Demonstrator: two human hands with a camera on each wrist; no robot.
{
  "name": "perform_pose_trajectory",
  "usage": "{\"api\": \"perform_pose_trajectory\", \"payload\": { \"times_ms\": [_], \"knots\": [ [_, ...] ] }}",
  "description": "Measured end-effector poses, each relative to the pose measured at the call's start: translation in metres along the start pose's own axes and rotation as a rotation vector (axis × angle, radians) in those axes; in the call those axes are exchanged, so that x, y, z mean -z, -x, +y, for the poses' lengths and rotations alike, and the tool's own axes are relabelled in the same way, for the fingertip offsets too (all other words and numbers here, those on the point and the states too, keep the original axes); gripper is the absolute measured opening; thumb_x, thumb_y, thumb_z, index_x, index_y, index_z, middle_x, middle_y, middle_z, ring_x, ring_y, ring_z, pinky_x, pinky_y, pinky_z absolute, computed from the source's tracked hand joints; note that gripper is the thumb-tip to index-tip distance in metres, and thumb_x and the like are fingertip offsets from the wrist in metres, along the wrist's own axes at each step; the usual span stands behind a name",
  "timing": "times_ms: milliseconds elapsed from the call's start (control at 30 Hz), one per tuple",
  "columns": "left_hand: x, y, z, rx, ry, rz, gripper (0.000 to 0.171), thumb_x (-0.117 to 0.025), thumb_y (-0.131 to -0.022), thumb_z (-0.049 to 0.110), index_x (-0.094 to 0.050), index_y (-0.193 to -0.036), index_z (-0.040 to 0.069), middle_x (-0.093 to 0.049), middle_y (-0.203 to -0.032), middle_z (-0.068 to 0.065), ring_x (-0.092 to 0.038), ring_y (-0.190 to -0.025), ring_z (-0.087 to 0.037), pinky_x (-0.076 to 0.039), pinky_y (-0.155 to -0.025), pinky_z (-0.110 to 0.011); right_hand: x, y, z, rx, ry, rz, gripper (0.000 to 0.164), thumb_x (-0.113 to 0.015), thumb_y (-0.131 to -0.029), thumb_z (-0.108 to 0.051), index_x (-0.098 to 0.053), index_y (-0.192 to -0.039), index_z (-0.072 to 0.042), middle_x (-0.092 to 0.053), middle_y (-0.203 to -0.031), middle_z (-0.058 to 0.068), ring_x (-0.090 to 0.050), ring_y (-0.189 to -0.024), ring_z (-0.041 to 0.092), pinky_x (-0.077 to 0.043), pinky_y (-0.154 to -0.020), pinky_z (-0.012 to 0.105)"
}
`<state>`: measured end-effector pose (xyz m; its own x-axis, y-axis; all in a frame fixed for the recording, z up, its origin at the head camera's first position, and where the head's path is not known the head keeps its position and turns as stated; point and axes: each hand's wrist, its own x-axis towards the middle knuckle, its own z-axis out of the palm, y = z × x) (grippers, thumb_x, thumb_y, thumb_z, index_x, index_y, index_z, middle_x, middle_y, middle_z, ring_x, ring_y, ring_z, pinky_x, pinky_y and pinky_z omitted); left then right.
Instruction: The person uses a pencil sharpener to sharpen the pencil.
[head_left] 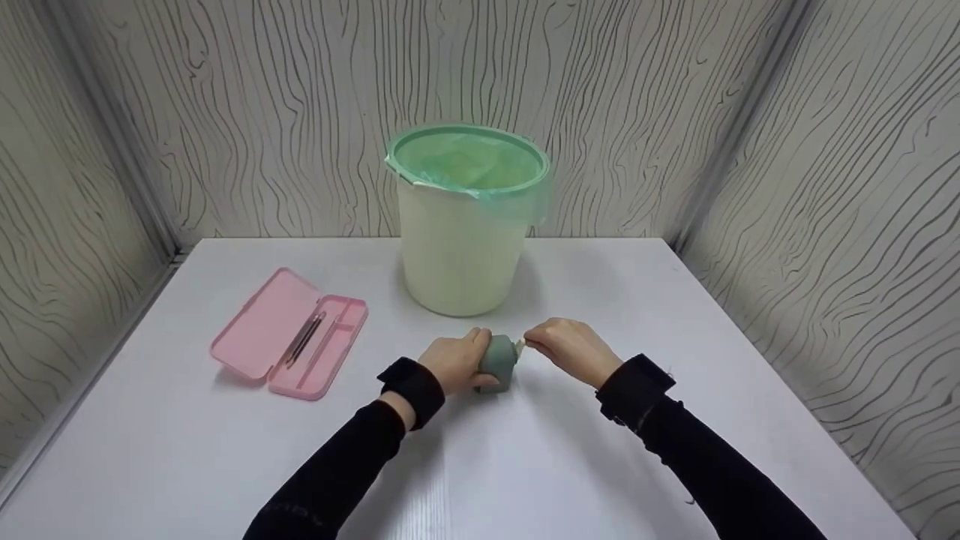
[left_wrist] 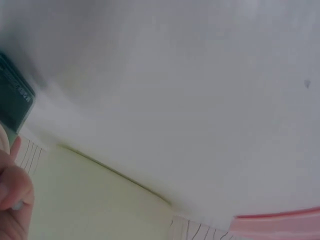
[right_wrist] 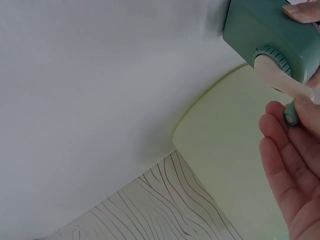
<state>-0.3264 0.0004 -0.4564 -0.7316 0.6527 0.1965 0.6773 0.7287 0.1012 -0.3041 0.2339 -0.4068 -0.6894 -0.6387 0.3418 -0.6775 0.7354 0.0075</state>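
Note:
My left hand (head_left: 454,363) grips the body of a green hand-crank pencil sharpener (head_left: 498,358) near the middle of the table, in front of the bin. On its right side, a cream crank arm (right_wrist: 280,74) comes out of a ridged green ring. My right hand (head_left: 574,349) pinches the small green knob (right_wrist: 290,114) at the end of that arm between thumb and fingers. In the left wrist view only a dark green corner of the sharpener (left_wrist: 14,97) shows at the left edge. Whether a pencil sits in the sharpener cannot be seen.
Behind the hands stands a pale green bin (head_left: 461,247) with a green rim and a thin green liner (head_left: 465,161). To the left lies an opened pink pencil case (head_left: 266,326) with dark pencils (head_left: 306,339) inside. Wood-patterned walls (head_left: 300,112) enclose the white table (head_left: 165,420).

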Motion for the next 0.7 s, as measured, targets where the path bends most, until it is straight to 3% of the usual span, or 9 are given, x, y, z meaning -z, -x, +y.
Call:
{"api": "perform_pose_trajectory", "payload": {
  "times_ms": [200, 500, 700],
  "knots": [
    [-0.001, 0.003, -0.003, -0.033, -0.023, 0.033, 0.064, -0.070, -0.092, 0.053, -0.048, -0.129, 0.005, -0.064, -0.109, -0.006, -0.068, -0.073, -0.018, -0.058, -0.066, -0.032, -0.009, -0.019, 0.007, -0.033, 0.015, 0.023, 0.008, -0.070, -0.095, -0.009, -0.075, -0.089, -0.008, -0.078, -0.084, 0.004, -0.074, -0.080, 0.022, -0.058, -0.072, 0.038],
    [-0.006, 0.002, -0.003, -0.030, -0.031, 0.055, 0.065, -0.070, -0.093, 0.053, -0.048, -0.131, 0.005, -0.065, -0.109, -0.006, -0.069, -0.075, -0.018, -0.059, -0.068, -0.033, -0.017, -0.025, 0.013, -0.101, -0.032, -0.002, 0.009, -0.071, -0.094, -0.009, -0.079, -0.093, -0.006, -0.079, -0.087, 0.007, -0.075, -0.083, 0.024, -0.059, -0.077, 0.040],
    [-0.005, 0.004, -0.004, -0.031, -0.055, 0.072, 0.066, -0.070, -0.092, 0.054, -0.048, -0.130, 0.005, -0.065, -0.108, -0.006, -0.068, -0.071, -0.018, -0.058, -0.065, -0.032, -0.029, -0.030, 0.017, -0.101, -0.021, 0.002, 0.009, -0.071, -0.093, -0.010, -0.079, -0.090, -0.006, -0.079, -0.085, 0.007, -0.074, -0.081, 0.025, -0.058, -0.076, 0.040]
  ]
}}
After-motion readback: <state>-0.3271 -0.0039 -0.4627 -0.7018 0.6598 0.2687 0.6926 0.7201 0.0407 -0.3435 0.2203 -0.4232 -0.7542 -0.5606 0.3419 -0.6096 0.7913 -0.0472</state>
